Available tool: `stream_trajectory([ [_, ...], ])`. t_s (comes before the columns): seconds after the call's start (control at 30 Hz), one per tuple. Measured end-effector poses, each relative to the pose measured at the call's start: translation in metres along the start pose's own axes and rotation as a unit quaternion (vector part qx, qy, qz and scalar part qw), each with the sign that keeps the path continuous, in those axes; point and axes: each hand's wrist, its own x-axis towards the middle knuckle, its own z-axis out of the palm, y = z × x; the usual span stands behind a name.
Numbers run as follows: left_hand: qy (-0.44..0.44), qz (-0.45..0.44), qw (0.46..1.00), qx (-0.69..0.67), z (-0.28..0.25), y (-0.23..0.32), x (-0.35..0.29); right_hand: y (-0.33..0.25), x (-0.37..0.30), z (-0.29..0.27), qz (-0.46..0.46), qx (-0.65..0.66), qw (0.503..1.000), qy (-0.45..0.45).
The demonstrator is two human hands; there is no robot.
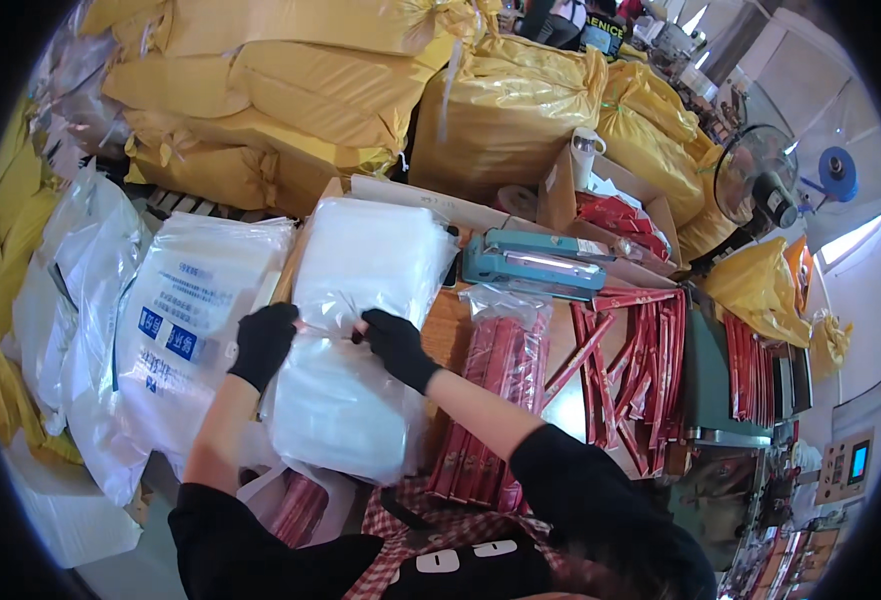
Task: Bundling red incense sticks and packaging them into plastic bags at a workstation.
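Both my hands wear black gloves with bare fingertips and work at a stack of clear plastic bags (365,245) on the table. My left hand (265,345) pinches one side of a clear plastic bag (345,405), whose loose part spreads toward me. Close by, my right hand (397,347) pinches the same bag near its upper edge. To the right of the bag lies a bundle of red slim packets (505,360) in a clear bag. White printed plastic bags (195,300) are piled to the left of my left hand.
A teal heat sealer (535,262) stands behind the bundle. Loose red packets (640,370) are scattered to the right. Behind it, an open cardboard box (560,190) holds a white bottle (584,160). Large yellow sacks (310,90) block the back; a fan (760,180) stands far right.
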Motion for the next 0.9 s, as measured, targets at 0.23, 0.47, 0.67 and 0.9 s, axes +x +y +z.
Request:
stream_trajectory([
  [0.23, -0.015, -0.074, 0.994, -0.084, -0.01, 0.052, 0.009, -0.013, 0.026, 0.037, -0.06, -0.273, 0.96, -0.019],
  [0.47, -0.035, -0.044, 0.99, -0.132, 0.015, 0.047, 0.027, -0.008, 0.013, 0.018, -0.084, -0.194, 0.976, -0.048],
  [0.67, -0.047, -0.067, 0.98, -0.182, 0.012, 0.035, 0.013, -0.009, 0.013, 0.037, -0.043, -0.131, 0.99, -0.029],
  [0.9, -0.073, -0.208, 0.894, -0.389, 0.018, 0.017, 0.021, 0.048, 0.028, 0.017, -0.172, -0.066, 0.983, 0.022],
])
